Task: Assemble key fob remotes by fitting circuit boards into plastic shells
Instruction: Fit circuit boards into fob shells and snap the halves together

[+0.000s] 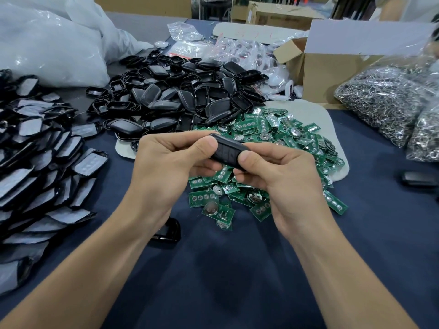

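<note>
Both hands hold one black key fob above the near edge of the heap of green circuit boards; the left hand grips its far end, thumb on top and fingers curled beneath; the right hand pinches the near end, thumb pressed on the buttoned face, fingers under it. The fob shows its button side upward and looks closed; no board edge shows at the seam, though the underside is hidden.

Judging by this, the step in hand is the closing squeeze: the board is probably inside and the two shell halves are being pressed together. The next move calls for even thumb pressure along the seam until the halves seat flush; then the fob wants setting aside, perhaps with the finished fob lying at the right edge of the dark blue table cloth; then a fresh board and a shell from the pile of black shells beyond.

A stack of grey-backed button covers lies to the left; a bag of metal key rings and a cardboard box sit to the right.
</note>
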`<state>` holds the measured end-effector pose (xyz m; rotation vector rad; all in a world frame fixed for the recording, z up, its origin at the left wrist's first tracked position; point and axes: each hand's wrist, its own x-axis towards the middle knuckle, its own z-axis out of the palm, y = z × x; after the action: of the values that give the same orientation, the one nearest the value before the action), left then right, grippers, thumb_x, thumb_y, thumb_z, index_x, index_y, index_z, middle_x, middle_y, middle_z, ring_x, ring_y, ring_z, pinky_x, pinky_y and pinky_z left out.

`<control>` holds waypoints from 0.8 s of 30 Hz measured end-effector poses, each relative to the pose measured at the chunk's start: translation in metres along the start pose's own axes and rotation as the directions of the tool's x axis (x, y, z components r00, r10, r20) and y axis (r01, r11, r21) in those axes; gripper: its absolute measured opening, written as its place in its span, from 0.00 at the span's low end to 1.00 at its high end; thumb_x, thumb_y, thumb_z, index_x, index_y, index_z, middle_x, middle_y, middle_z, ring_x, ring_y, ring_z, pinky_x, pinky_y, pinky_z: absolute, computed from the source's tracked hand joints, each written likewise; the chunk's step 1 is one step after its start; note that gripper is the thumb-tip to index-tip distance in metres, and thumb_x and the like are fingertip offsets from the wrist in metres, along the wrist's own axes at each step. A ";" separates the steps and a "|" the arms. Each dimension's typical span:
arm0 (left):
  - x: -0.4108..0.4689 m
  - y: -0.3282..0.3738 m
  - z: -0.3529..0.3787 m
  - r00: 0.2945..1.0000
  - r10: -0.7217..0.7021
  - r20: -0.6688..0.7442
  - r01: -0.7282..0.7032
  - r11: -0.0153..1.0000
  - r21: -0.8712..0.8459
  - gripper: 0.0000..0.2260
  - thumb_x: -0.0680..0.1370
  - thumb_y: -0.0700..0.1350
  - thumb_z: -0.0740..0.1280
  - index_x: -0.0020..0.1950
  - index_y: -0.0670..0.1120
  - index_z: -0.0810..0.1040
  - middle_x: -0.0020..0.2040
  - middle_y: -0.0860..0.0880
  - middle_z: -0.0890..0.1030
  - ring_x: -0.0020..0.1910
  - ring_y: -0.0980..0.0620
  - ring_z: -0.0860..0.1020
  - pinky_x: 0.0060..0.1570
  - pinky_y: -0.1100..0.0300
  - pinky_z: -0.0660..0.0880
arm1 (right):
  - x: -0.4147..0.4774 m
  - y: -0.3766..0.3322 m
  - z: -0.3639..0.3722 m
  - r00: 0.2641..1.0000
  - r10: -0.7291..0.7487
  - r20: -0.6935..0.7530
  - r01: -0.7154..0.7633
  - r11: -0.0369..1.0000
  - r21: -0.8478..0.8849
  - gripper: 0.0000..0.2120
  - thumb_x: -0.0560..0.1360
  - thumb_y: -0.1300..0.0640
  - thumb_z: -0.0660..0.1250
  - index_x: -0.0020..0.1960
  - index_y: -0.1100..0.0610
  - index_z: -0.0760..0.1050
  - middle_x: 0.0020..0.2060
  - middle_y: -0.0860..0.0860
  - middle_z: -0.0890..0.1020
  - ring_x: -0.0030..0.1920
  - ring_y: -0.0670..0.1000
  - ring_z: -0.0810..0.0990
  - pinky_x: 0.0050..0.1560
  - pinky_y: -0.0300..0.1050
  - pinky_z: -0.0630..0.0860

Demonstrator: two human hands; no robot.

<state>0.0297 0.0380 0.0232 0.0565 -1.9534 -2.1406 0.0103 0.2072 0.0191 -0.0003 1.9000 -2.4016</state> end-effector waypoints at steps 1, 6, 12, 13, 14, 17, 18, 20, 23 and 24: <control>0.000 0.000 0.000 1.000 0.002 -0.003 -0.002 1.000 0.004 0.05 0.77 0.40 0.72 0.49 0.45 0.88 0.38 0.44 0.87 0.33 0.50 0.85 0.36 0.62 0.81 | 0.000 0.000 0.000 1.000 -0.002 0.002 0.002 1.000 -0.005 0.06 0.74 0.70 0.74 0.47 0.61 0.85 0.36 0.56 0.86 0.32 0.51 0.82 0.38 0.43 0.84; -0.001 0.002 0.001 0.998 -0.046 0.033 0.047 0.998 -0.045 0.08 0.73 0.47 0.72 0.45 0.46 0.89 0.38 0.44 0.87 0.34 0.50 0.85 0.37 0.61 0.81 | -0.001 -0.001 -0.001 1.000 -0.021 -0.008 0.020 1.000 -0.018 0.07 0.73 0.71 0.74 0.45 0.60 0.85 0.35 0.56 0.86 0.31 0.50 0.82 0.37 0.41 0.82; 0.001 0.004 0.002 0.992 -0.128 0.011 0.129 0.982 -0.138 0.18 0.84 0.44 0.64 0.41 0.43 0.89 0.40 0.39 0.87 0.34 0.45 0.85 0.35 0.57 0.81 | 0.000 -0.001 -0.001 0.998 -0.053 -0.033 0.052 0.998 -0.040 0.09 0.73 0.71 0.74 0.45 0.58 0.86 0.36 0.56 0.87 0.34 0.52 0.83 0.38 0.41 0.82; 0.000 0.004 0.002 0.991 -0.130 0.014 0.131 0.981 -0.144 0.16 0.83 0.45 0.65 0.41 0.43 0.89 0.40 0.39 0.87 0.34 0.45 0.85 0.35 0.57 0.81 | 0.000 -0.001 -0.001 0.998 -0.046 -0.034 0.045 0.998 -0.034 0.09 0.73 0.71 0.74 0.45 0.58 0.86 0.36 0.56 0.87 0.33 0.51 0.83 0.38 0.41 0.82; 0.000 0.005 0.003 0.992 -0.126 0.024 0.129 0.981 -0.145 0.15 0.80 0.45 0.66 0.41 0.43 0.89 0.40 0.39 0.87 0.34 0.45 0.85 0.35 0.57 0.81 | 0.000 -0.001 -0.001 0.999 -0.036 -0.036 0.035 0.999 -0.025 0.08 0.73 0.71 0.74 0.45 0.59 0.86 0.36 0.56 0.87 0.33 0.51 0.83 0.38 0.41 0.82; -0.001 0.005 0.002 0.997 -0.059 0.052 0.064 0.993 -0.098 0.11 0.76 0.44 0.67 0.43 0.46 0.90 0.40 0.41 0.87 0.35 0.46 0.85 0.37 0.58 0.81 | 0.000 -0.002 -0.002 0.999 0.002 -0.035 -0.002 1.000 0.014 0.07 0.74 0.71 0.74 0.46 0.61 0.85 0.37 0.56 0.87 0.32 0.51 0.83 0.37 0.41 0.82; -0.001 0.004 0.002 0.999 -0.020 0.048 0.023 0.998 -0.060 0.10 0.75 0.42 0.67 0.45 0.48 0.90 0.39 0.42 0.87 0.35 0.47 0.86 0.37 0.58 0.82 | 0.000 -0.003 -0.002 0.999 0.015 -0.031 -0.014 1.000 0.021 0.07 0.74 0.71 0.73 0.47 0.61 0.85 0.37 0.56 0.87 0.32 0.52 0.82 0.37 0.41 0.83; -0.003 0.002 0.002 0.998 0.065 0.021 -0.065 0.998 0.023 0.11 0.73 0.40 0.71 0.49 0.53 0.89 0.39 0.45 0.88 0.36 0.48 0.86 0.39 0.59 0.83 | 0.000 -0.003 -0.002 0.999 0.044 -0.013 -0.044 0.999 0.026 0.07 0.75 0.70 0.72 0.47 0.61 0.85 0.38 0.56 0.87 0.33 0.53 0.82 0.39 0.44 0.85; -0.006 -0.001 0.002 0.987 0.160 0.031 -0.163 0.977 0.137 0.15 0.71 0.40 0.76 0.53 0.58 0.88 0.43 0.49 0.88 0.41 0.46 0.87 0.45 0.55 0.85 | 0.001 -0.002 -0.003 0.995 0.094 0.026 -0.095 0.995 0.042 0.07 0.77 0.69 0.70 0.48 0.60 0.85 0.40 0.57 0.87 0.35 0.54 0.84 0.41 0.45 0.85; -0.006 -0.002 0.002 0.985 0.169 0.041 -0.173 0.973 0.150 0.16 0.71 0.41 0.77 0.54 0.58 0.88 0.44 0.49 0.89 0.44 0.46 0.87 0.48 0.54 0.85 | 0.001 -0.002 -0.003 0.993 0.109 0.039 -0.111 0.993 0.046 0.07 0.78 0.69 0.69 0.49 0.60 0.85 0.40 0.57 0.87 0.35 0.54 0.84 0.40 0.44 0.85</control>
<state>0.0353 0.0412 0.0210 -0.1120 -2.0536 -1.8916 0.0090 0.2107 0.0199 0.0617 1.7777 -2.3573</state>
